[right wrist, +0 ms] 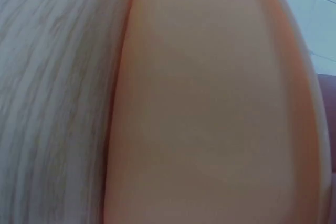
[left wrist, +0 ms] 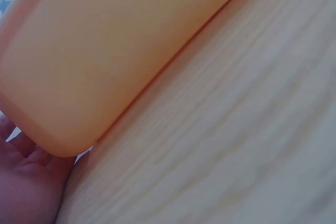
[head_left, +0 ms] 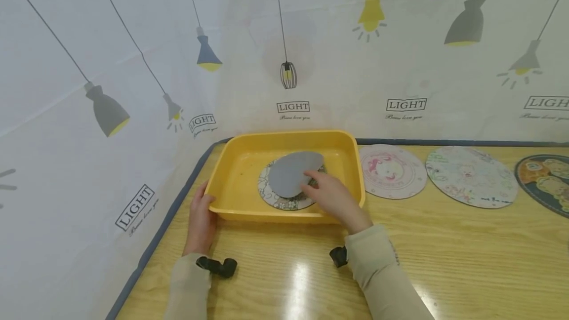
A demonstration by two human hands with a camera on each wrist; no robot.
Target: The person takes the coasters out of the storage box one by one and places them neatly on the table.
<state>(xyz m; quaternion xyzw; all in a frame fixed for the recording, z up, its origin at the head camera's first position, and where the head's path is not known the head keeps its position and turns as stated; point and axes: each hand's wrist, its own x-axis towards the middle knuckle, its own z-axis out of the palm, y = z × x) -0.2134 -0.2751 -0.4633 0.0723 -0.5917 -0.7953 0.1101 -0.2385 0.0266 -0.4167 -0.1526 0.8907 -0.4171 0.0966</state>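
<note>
A yellow plastic tray (head_left: pixel 235 177) stands on the wooden table. My left hand (head_left: pixel 201 219) grips its near left corner, thumb over the rim and fingers along the outer side. In the left wrist view the palm (left wrist: pixel 31 187) lies against that corner. Inside the tray, my right hand (head_left: pixel 333 199) pinches the right edge of a round mat, its plain grey side (head_left: pixel 291 177) facing up and tilted. Beneath it lies another round mat (head_left: pixel 265 194) with a flower line drawing, partly covered. The right wrist view mostly shows the tray's outer wall (right wrist: pixel 205 103); the fingers are hidden there.
Right of the tray lie three round printed mats in a row: a pink one (head_left: pixel 393 172), a pale one with coloured drawings (head_left: pixel 471 177), and a dark one (head_left: pixel 544 181) cut by the frame. A white cloth with lamp prints (head_left: pixel 338 78) rises behind and at left.
</note>
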